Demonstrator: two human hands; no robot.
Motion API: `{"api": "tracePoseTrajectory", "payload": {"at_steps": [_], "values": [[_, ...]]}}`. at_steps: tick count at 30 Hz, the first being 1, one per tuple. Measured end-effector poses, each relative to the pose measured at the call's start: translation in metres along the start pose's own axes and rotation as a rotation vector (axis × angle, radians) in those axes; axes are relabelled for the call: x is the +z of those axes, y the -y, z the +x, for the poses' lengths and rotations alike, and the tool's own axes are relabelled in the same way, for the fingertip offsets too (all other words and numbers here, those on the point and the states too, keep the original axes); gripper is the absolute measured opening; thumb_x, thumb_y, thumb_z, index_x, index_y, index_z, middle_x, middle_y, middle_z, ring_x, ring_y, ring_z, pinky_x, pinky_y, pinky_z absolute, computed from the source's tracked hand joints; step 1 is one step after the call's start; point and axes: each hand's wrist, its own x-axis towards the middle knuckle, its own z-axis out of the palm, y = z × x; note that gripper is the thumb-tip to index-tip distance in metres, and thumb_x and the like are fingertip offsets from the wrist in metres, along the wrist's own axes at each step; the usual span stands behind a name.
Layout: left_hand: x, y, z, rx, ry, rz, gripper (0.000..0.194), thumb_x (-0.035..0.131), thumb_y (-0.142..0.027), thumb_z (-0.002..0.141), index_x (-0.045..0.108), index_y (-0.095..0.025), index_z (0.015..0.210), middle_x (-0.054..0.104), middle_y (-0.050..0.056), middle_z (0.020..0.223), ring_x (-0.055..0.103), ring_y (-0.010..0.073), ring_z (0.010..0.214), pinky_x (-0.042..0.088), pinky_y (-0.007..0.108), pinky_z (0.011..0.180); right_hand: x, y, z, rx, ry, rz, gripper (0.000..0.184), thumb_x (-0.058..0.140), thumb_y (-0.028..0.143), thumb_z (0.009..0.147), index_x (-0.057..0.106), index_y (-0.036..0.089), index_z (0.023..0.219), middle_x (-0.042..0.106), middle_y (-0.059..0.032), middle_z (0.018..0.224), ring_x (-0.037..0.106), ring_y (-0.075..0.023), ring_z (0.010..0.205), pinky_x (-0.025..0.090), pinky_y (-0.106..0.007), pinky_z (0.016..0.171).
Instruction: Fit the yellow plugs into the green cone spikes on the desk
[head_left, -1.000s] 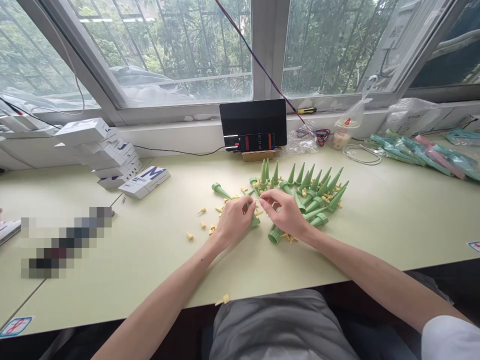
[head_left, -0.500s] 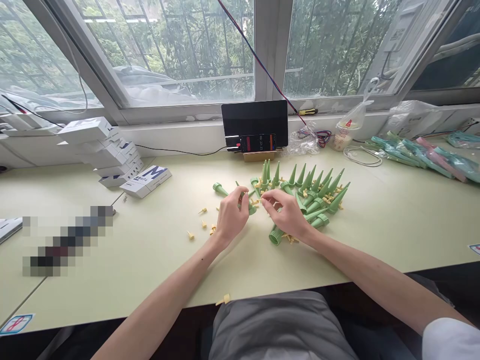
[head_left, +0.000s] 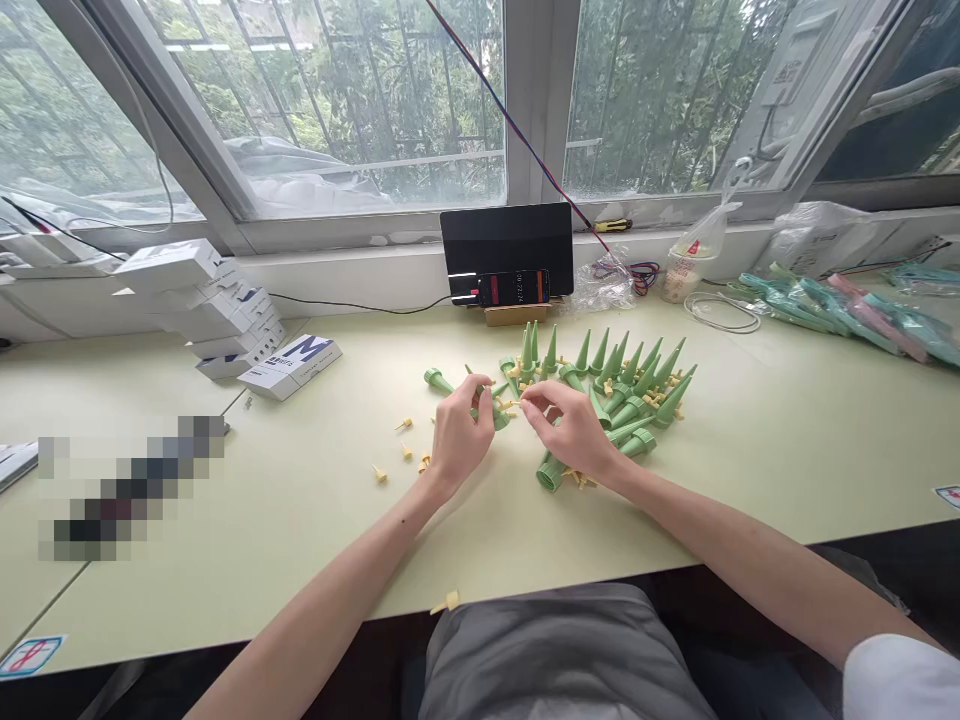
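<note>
My left hand (head_left: 463, 425) is closed in a pinch above the table, thumb against forefinger; what lies between the tips is too small to make out. Facing it, my right hand (head_left: 566, 425) pinches a small yellow nozzle piece (head_left: 517, 403), its thin stem pointing left. Green plastic spikes (head_left: 619, 390) with ribbed caps crowd around and behind my right hand, some standing upright, others lying down. One green spike (head_left: 438, 380) lies just beyond my left hand. Loose yellow pieces (head_left: 406, 452) are scattered to the left of it.
A phone (head_left: 514, 288) showing a timer leans on a dark tablet (head_left: 506, 245) at the back. White boxes (head_left: 217, 305) are stacked at the left. Bagged items (head_left: 832, 312) and a cup (head_left: 682, 272) stand far right. Another yellow piece (head_left: 448, 602) sits at the front edge.
Both hands stay in nearly the same place, still pinched. The yellow piece's stem now shows more clearly at my right fingertips. The view has shifted slightly.
</note>
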Motion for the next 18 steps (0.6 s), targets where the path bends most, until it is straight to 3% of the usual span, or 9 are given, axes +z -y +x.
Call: {"api": "tracePoseTrajectory", "payload": {"at_steps": [18], "values": [[0.0046, 0.0006, -0.0024, 0.02, 0.039, -0.058, 0.014, 0.048, -0.025, 0.098, 0.061, -0.02, 0.1, 0.067, 0.002, 0.086, 0.055, 0.0106, 0.06, 0.045, 0.023, 0.058, 0.0014, -0.0017, 0.0005, 0.008, 0.052, 0.007, 0.01, 0.057, 0.024, 0.094, 0.065, 0.019, 0.094, 0.07, -0.0054, 0.09, 0.064, -0.0162, 0.074, 0.053, -0.026, 0.058]]}}
